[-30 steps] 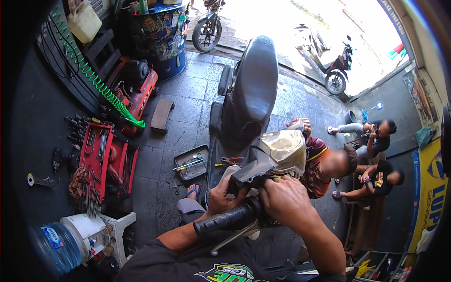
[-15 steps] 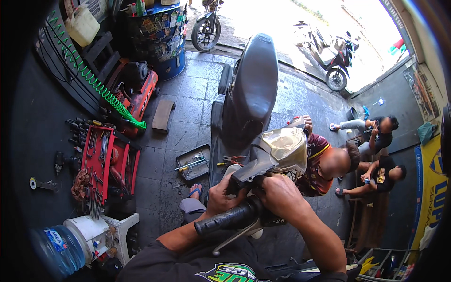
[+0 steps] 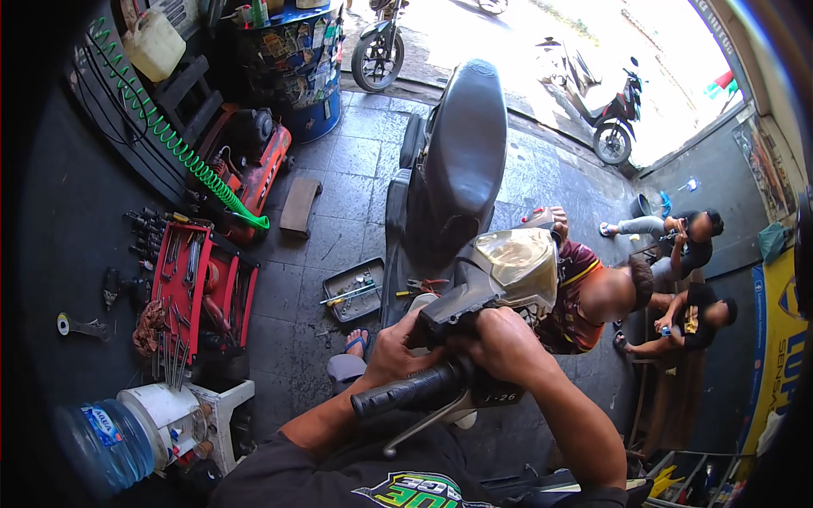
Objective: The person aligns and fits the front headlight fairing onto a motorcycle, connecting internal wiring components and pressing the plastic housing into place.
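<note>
A scooter stands in front of me, its black handlebar cover (image 3: 457,315) joined to the headlight unit (image 3: 517,258). My left hand (image 3: 398,349) is closed around the cover's near left edge, with the thumb towards the handlebar. My right hand (image 3: 506,343) is curled against the cover's near right side; its fingertips are tucked beneath the knuckles, and what they pinch is hidden. Just under both hands lie the black rubber handlebar grip (image 3: 402,393) and the metal brake lever (image 3: 421,427). The scooter's long black seat (image 3: 464,144) stretches away beyond.
A co-worker (image 3: 580,292) crouches right of the headlight, one hand on the scooter. Two people sit along the right wall. At left are a red tool box (image 3: 179,284), a parts tray (image 3: 330,286), an air compressor (image 3: 262,173) and a water bottle (image 3: 106,449). Pliers (image 3: 432,283) lie on the footboard.
My right hand has shifted slightly, its fingers curling further in against the cover. My left hand keeps its hold. The whole view has moved a little.
</note>
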Tool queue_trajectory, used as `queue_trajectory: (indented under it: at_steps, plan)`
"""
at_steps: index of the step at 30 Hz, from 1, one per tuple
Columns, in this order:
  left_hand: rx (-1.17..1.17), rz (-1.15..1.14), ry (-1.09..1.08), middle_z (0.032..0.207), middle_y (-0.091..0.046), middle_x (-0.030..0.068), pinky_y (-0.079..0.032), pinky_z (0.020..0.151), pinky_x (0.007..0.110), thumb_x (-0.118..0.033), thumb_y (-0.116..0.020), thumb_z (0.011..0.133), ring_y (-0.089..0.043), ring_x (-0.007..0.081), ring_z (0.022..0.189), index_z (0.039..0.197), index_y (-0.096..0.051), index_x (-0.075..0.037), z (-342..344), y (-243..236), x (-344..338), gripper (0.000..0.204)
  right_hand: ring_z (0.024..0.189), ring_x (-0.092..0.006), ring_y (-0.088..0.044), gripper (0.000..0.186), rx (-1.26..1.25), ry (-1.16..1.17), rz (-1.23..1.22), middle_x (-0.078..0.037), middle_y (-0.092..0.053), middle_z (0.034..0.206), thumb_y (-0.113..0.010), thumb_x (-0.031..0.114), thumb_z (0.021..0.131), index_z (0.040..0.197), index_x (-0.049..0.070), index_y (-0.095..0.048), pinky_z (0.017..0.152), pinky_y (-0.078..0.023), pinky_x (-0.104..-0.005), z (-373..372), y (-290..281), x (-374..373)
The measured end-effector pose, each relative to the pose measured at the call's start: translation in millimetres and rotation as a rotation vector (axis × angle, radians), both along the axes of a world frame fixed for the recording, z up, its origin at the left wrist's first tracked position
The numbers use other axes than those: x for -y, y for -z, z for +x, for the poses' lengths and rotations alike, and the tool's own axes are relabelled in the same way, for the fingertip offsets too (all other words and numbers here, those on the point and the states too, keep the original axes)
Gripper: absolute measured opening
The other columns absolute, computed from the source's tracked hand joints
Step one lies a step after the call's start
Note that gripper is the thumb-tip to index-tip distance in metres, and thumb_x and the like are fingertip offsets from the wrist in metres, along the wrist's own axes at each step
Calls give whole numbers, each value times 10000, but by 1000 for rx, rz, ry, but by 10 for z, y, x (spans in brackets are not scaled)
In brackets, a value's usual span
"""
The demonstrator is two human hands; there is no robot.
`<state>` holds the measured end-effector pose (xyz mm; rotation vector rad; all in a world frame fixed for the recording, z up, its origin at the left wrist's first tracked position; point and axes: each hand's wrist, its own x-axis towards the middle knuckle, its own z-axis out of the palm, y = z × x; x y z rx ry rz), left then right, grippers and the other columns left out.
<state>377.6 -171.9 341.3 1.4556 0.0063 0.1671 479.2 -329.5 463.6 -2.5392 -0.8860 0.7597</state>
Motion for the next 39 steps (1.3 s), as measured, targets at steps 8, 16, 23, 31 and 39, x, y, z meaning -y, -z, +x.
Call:
queue_trajectory:
  at_steps: [8, 16, 23, 31, 39]
  plan:
    - [-9, 33, 11, 1162, -711, 165, -542, 940, 330, -81, -806, 806, -696, 203, 1069, 1370, -514, 35, -2, 6, 6, 645, 994, -420, -646, 231, -109, -7, -37, -244, -692, 954, -682, 100, 803, 990, -36, -701, 867, -508, -467, 78, -92, -36]
    - [-19, 11, 37, 1170, -709, 165, -537, 954, 328, -69, -793, 820, -690, 193, 1074, 1383, -502, 46, 1, -16, -9, 643, 997, -425, -642, 224, -73, -91, 49, -248, -689, 977, -643, 78, 811, 1002, -28, -693, 880, -508, -483, 72, -49, 14]
    - [-21, -30, 55, 1169, -709, 160, -537, 958, 326, -50, -779, 831, -687, 193, 1071, 1393, -490, 48, 4, 18, -26, 639, 1016, -420, -634, 229, -82, -68, 44, -244, -687, 1005, -626, 91, 829, 1016, -23, -695, 886, -507, -473, 68, -74, -14]
    - [-40, -16, 55, 1161, -712, 153, -537, 957, 323, -52, -785, 827, -682, 178, 1068, 1395, -487, 48, 7, -58, -35, 649, 953, -451, -653, 270, -86, -10, 31, -292, -680, 943, -611, 11, 751, 1004, -52, -679, 861, -532, -494, 83, 31, -2]
    - [-15, 21, 66, 1156, -714, 164, -549, 937, 327, -49, -786, 816, -695, 190, 1054, 1391, -490, 47, 11, -16, -54, 654, 1006, -417, -639, 245, -118, -60, 34, -230, -694, 1011, -664, 150, 859, 1060, 17, -706, 870, -507, -479, 52, -83, -10]
